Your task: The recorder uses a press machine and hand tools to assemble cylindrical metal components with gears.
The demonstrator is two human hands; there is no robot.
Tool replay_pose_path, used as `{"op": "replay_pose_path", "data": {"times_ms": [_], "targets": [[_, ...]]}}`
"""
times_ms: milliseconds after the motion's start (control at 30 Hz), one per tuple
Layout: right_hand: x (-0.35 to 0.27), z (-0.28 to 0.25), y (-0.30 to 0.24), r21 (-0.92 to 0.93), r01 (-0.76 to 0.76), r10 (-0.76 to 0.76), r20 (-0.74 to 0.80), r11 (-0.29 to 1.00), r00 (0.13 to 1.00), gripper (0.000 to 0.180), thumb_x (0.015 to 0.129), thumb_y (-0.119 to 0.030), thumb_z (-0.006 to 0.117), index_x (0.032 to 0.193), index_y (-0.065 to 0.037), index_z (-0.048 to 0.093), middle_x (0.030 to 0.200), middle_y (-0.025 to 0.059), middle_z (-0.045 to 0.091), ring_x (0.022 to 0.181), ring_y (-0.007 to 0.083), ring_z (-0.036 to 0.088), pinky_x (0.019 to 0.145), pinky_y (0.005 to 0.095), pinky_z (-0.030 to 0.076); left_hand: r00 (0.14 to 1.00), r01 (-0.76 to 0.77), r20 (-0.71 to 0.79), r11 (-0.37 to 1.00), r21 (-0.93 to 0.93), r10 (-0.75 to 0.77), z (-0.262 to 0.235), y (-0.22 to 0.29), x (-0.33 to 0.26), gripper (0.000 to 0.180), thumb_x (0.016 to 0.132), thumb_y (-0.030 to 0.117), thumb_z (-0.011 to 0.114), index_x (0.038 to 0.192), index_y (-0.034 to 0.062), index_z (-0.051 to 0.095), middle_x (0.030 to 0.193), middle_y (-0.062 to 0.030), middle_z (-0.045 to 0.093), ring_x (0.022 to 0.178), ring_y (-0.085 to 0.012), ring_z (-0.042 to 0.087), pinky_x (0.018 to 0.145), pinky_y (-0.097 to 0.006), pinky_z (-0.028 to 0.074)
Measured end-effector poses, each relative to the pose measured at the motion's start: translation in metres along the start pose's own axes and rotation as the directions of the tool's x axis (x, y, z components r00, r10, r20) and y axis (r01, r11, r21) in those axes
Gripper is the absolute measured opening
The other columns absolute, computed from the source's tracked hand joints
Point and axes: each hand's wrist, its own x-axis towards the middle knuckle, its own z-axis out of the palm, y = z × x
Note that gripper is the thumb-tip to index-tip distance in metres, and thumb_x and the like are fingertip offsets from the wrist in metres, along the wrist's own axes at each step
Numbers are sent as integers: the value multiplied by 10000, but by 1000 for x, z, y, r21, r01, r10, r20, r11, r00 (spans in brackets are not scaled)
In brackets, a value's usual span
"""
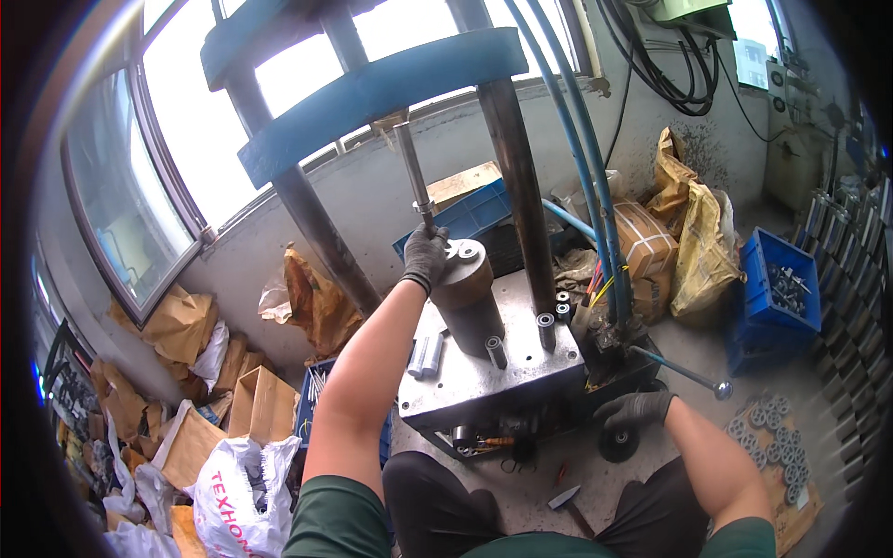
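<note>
Gloved hands work a hydraulic press: the left hand (426, 256) closes around a steel pin (416, 177) standing on the dark cylindrical die (468, 298) at the centre of the press tabletop (484, 381). The right hand (635, 407), fingers curled loosely and holding nothing, rests near a black disc (619, 442) at the press's near right, below a ball-tipped lever (679, 370). Small bushings (546, 325) stand just right of the die.
</note>
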Motion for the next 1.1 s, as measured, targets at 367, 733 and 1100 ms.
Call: {"op": "replay_pose_path", "data": {"times_ms": [367, 733, 1100], "targets": [[-17, 24, -7, -104, 26, -33, -64, 994, 997, 549, 990, -366, 641, 1468, -102, 577, 1222, 107, 718, 1087, 220, 687, 945, 375, 547, 997, 45, 65, 994, -102, -39, 20, 14, -10, 197, 931, 208, 748, 918, 23, 682, 820, -117, 739, 779, -213, 725, 755, -370, 566], [-141, 48, -167, -801, 160, -722, -408, 577, 559, 249, 809, -207, 722, 1016, -70, 697, 1024, 129, 703, 953, 348, 690, 817, 477, 546, 995, 59, 81, 992, -113, -50, 6, 19, -19, 263, 896, 214, 763, 1073, 33, 696, 964, -136, 759, 909, -261, 733, 846, -389, 555], [-186, -5, -145, -800, -196, -286, -415, 567, 864, 410, 857, -344, 694, 1179, -91, 692, 1059, 165, 714, 961, 375, 696, 843, 489, 558, 999, 23, -41, 999, -36, -24, 15, 15, -15, 343, 899, 220, 760, 1200, 104, 643, 1078, -173, 732, 999, -357, 714, 908, -456, 551]]}}
